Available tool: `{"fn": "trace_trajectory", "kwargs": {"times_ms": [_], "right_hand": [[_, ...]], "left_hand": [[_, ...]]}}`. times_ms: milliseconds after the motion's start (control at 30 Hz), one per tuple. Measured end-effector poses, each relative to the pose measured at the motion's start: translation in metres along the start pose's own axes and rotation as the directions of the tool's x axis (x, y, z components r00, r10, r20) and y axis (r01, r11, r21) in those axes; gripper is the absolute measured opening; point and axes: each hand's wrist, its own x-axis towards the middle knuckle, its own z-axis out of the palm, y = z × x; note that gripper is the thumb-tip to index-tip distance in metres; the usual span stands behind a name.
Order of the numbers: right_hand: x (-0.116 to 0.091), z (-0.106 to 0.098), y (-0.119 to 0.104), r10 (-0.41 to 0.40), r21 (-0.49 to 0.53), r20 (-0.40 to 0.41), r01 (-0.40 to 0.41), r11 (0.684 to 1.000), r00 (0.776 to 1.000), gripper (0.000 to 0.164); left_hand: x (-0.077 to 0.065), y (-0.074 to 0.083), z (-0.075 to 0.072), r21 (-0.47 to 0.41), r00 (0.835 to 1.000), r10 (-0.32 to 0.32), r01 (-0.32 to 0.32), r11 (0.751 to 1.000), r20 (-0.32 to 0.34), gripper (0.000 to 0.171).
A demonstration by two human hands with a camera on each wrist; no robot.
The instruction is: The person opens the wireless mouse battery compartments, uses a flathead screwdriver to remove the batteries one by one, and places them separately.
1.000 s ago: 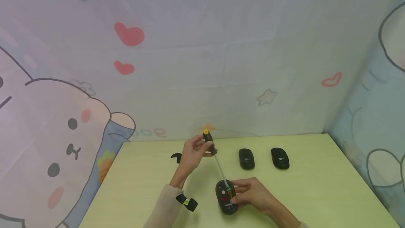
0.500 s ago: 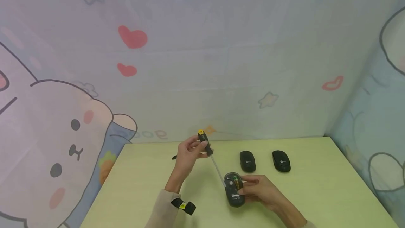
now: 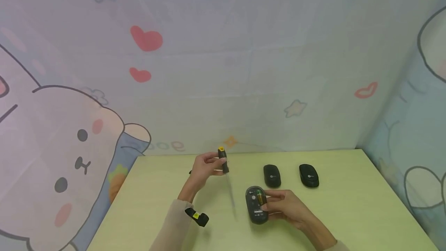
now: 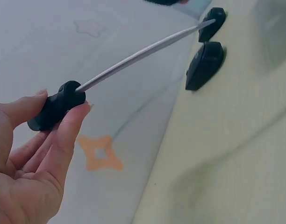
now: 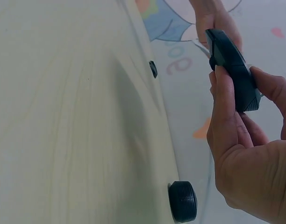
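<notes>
My left hand (image 3: 204,169) grips a screwdriver (image 3: 223,160) by its black handle with a yellow end. The long metal shaft slants down, its tip apart from the mouse; in the left wrist view the shaft (image 4: 143,55) stretches up and right from the fingers. My right hand (image 3: 286,207) holds a black computer mouse (image 3: 257,205) between thumb and fingers, underside facing up. A battery (image 3: 259,197) with green and copper colouring sits in its open compartment. From the right wrist view the mouse (image 5: 232,70) appears edge-on, raised off the table.
Two more black mice, one nearer the middle (image 3: 271,176) and another to its right (image 3: 308,175), lie on the pale yellow table (image 3: 348,212). A small dark object (image 5: 153,69), mostly behind the left hand in the head view, lies near the back edge. A printed cloth (image 3: 223,69) hangs behind.
The screwdriver tip was at the battery compartment, then at the mouse's edge, and is now away to the left. The right hand has moved the mouse slightly up and right.
</notes>
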Motion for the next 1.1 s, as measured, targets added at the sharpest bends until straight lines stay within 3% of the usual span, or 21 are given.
{"fn": "trace_trajectory", "kwargs": {"times_ms": [333,600,867,1100], "right_hand": [[0.0,-0.002,0.004,0.001,0.009,-0.007,-0.001,1.0,1.0,0.076],[0.001,-0.003,0.006,0.007,0.009,-0.006,-0.007,1.0,1.0,0.076],[0.001,-0.004,0.007,-0.001,0.014,0.016,0.001,1.0,1.0,0.074],[-0.001,-0.002,0.007,-0.002,0.018,0.029,0.002,1.0,1.0,0.074]], "left_hand": [[0.01,-0.023,-0.014,0.031,0.993,-0.117,0.117,0.993,0.014,0.043],[0.018,-0.044,-0.024,0.034,0.987,-0.157,0.156,0.987,0.028,0.044],[0.021,-0.057,-0.029,0.033,0.98,-0.198,0.199,0.98,-0.011,0.046],[0.022,-0.062,-0.03,0.097,0.976,-0.21,0.215,0.972,-0.054,0.047]]}}
